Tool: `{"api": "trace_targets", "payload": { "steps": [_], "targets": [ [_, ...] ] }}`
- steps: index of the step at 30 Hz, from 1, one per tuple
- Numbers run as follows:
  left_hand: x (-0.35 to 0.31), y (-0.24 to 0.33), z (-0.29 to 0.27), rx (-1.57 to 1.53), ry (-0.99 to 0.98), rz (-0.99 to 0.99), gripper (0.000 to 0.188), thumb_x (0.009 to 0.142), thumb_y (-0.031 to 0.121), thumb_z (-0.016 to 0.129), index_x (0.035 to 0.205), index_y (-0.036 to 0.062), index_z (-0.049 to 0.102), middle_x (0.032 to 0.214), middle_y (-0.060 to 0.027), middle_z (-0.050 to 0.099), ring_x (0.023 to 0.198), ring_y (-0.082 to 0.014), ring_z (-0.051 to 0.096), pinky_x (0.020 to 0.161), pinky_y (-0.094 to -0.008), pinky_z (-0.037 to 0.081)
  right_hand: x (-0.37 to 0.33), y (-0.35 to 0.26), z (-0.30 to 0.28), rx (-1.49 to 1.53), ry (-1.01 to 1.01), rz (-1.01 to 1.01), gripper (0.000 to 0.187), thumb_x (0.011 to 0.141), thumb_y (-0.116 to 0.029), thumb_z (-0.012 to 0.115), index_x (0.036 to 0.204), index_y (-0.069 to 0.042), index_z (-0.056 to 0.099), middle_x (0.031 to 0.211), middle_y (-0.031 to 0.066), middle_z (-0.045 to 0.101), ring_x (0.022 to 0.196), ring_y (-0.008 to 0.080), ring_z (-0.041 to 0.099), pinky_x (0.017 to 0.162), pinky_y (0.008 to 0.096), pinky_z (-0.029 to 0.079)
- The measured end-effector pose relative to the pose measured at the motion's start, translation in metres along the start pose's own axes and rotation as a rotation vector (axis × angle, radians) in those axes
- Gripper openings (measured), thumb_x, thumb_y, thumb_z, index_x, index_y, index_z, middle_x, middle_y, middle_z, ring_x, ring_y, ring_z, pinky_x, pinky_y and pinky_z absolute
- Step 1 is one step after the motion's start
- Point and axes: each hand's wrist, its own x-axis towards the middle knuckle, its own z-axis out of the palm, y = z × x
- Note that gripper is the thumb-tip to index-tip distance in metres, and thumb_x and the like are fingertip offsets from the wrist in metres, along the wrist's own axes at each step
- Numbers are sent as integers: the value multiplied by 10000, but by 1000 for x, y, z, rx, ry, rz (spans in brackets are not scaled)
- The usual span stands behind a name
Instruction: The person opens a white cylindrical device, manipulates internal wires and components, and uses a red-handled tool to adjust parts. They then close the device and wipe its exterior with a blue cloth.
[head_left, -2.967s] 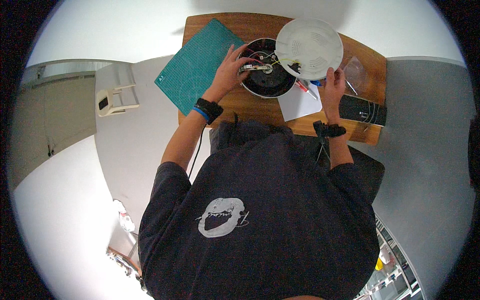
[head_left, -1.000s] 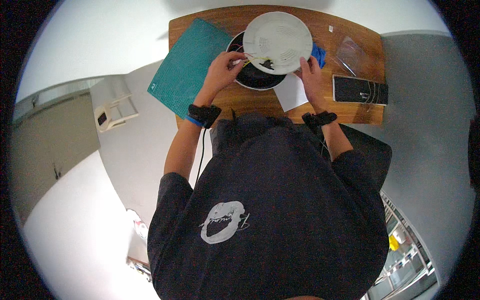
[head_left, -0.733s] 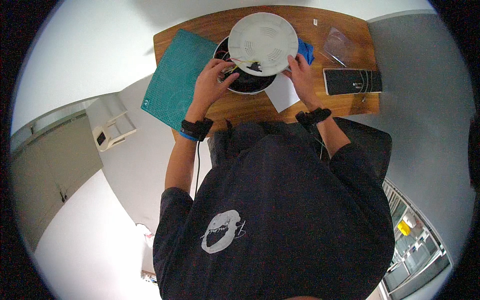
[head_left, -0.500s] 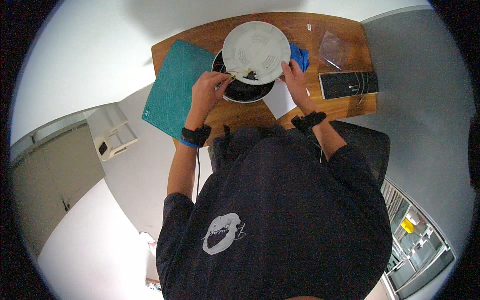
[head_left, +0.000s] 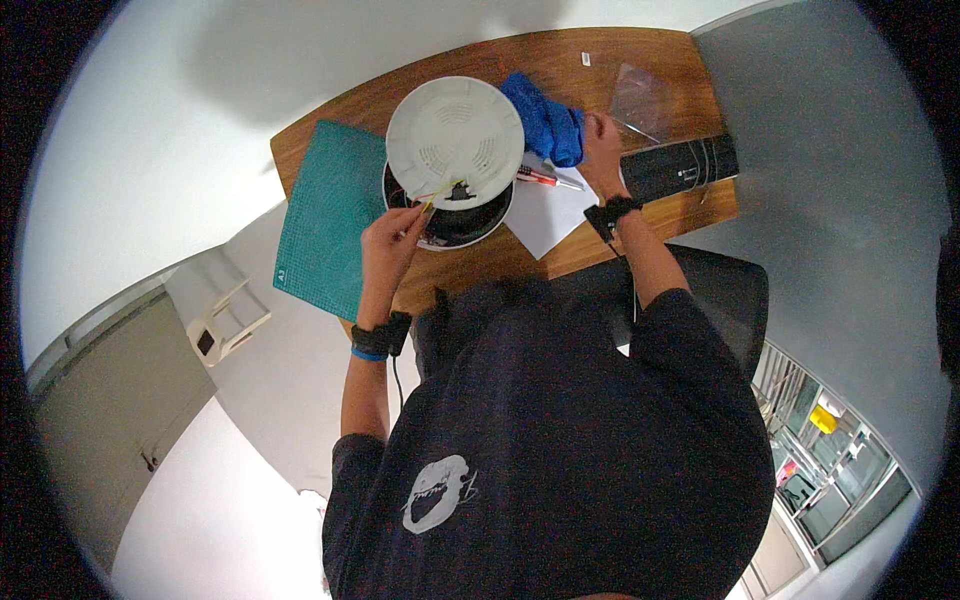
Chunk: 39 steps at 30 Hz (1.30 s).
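Note:
My left hand (head_left: 388, 245) is closed in a pinch at the lower edge of a round white plastic cover (head_left: 455, 125), on thin yellow wires (head_left: 430, 192). The wires run to a small black part (head_left: 460, 192) on the cover, which has several slotted vents. Beneath the cover lies a round white-rimmed housing with a dark inside (head_left: 470, 229), mostly hidden. My right hand (head_left: 603, 158) has its fingers bent against the right end of a crumpled blue cloth (head_left: 548, 122). A red-handled screwdriver (head_left: 540, 177) lies between the cover and my right hand.
A green cutting mat (head_left: 325, 220) lies at the left of the wooden table (head_left: 425, 290). White paper (head_left: 545, 225) is under the screwdriver. To the right are a black flat device (head_left: 675, 168) with a cable, a clear plastic bag (head_left: 637, 95) and a small white piece (head_left: 586, 59).
My right hand has let go of the cover's right edge and moved right to the blue cloth. The cover has shifted, showing the cloth and screwdriver. My left hand still pinches the wires.

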Motion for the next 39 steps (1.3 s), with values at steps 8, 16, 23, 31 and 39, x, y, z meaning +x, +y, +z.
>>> {"api": "trace_targets", "payload": {
  "steps": [8,16,23,31,39],
  "targets": [
    [-5,-3,0,110,-33,33,186,922,89,765,1101,48,795,1009,-127,766,845,-260,735,732,-337,565,106,149,-41,-492,200,26,279,956,-248,666,1154,-62,725,1119,149,751,1060,348,697,930,466,552],
    [0,-1,-6,-60,-126,-162,215,928,71,757,1140,54,791,1087,-124,786,977,-234,756,835,-325,579,169,211,-44,-865,-94,185,364,909,-341,711,1165,-88,763,1114,186,757,1028,358,716,875,477,575],
    [8,13,-18,-65,-105,-209,214,948,93,746,1155,61,791,1136,-125,785,1035,-222,754,877,-321,580,166,169,-39,-821,-248,243,360,914,-374,701,1116,-83,761,1094,212,744,1042,399,694,909,474,557],
    [11,21,-9,-132,-75,-217,184,938,163,789,1074,40,770,956,-100,785,832,-154,733,742,-304,572,146,165,-55,-685,-109,-19,279,856,-292,774,1035,-78,775,1036,169,769,980,370,726,871,464,575],
    [7,25,-2,-117,-74,-145,185,930,208,808,989,48,737,878,-64,767,794,-141,713,718,-313,566,87,84,-42,-35,60,-80,273,994,-236,718,1132,0,735,969,92,758,891,189,713,816,325,565]
  ]
}}
